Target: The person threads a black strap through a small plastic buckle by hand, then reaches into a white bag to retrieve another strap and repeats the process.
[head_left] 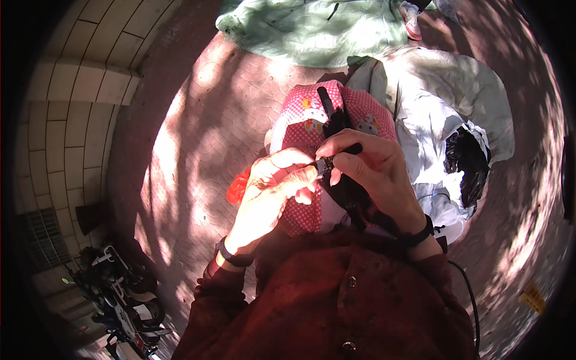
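Observation:
A small black part with a greyish, metal-looking end [324, 166] is pinched between my two hands over my lap; its exact kind is hard to make out. My left hand [269, 183] grips it from the left, thumb and fingers pressed together. From the right, my right hand [378, 171] closes thumb and fingers on the same part, whose dark rounded end [356, 148] sticks out above the thumb. Beneath the hands, several black pieces [336, 117] rest on a pink polka-dot cloth [298, 111] with cartoon figures. Something bright red and crinkled [238, 185] shows beside my left hand.
Right of my lap lies a white bag [420, 129] with black plastic [468, 165] in its opening. A pale green sheet [300, 33] spreads ahead, a shoe [413, 25] at its edge. A motorcycle [129, 294] stands lower left, near a tiled wall [72, 126]. A cable [471, 288] hangs at my right.

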Tool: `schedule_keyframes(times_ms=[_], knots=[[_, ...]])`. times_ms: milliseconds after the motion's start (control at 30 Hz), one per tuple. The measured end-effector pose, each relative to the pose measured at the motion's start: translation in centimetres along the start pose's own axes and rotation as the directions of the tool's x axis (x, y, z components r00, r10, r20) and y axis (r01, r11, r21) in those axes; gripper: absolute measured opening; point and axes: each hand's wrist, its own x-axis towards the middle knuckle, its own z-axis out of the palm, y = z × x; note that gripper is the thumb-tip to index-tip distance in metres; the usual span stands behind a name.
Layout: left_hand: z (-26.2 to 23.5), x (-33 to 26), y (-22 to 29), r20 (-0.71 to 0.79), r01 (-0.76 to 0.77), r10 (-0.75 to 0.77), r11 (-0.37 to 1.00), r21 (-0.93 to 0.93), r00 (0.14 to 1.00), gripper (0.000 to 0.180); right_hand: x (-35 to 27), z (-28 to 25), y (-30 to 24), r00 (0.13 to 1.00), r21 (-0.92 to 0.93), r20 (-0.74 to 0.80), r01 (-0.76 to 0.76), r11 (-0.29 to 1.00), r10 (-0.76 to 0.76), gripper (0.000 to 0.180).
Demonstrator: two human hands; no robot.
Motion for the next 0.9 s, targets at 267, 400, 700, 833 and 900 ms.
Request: schedule_keyframes(times_ms=[267, 400, 700, 833, 900], knots=[[0.1, 0.4, -0.2, -0.044, -0.031, 0.035, 0.997, 0.071, 0.998, 0.008, 0.3, 0.2, 0.8, 0.989, -0.045, -0.147, 0.021, 0.999, -0.027, 0.016], [0.3, 0.5, -0.4, -0.043, -0.145, 0.159, 0.962, 0.230, 0.986, 0.009, 0.1, 0.0, 0.7, 0.991, 0.008, -0.115, -0.065, 0.998, 0.066, 0.015], [1.6, 0.7, -0.4, -0.011, -0.042, 0.045, 0.984, 0.172, 0.999, 0.020, 0.0, 0.4, 1.8, 0.981, -0.109, -0.196, -0.006, 0.994, -0.016, 0.021], [1.6, 0.8, -0.5, -0.031, -0.118, 0.124, 0.980, 0.158, 0.992, 0.016, 0.0, 0.4, 1.8, 0.982, -0.076, -0.189, -0.001, 0.997, -0.013, 0.020], [1.5, 0.7, -0.6, -0.036, -0.125, 0.132, 0.981, 0.147, 0.991, 0.015, -0.1, 0.4, 1.1, 0.984, -0.007, -0.172, -0.038, 0.999, 0.036, 0.014]])
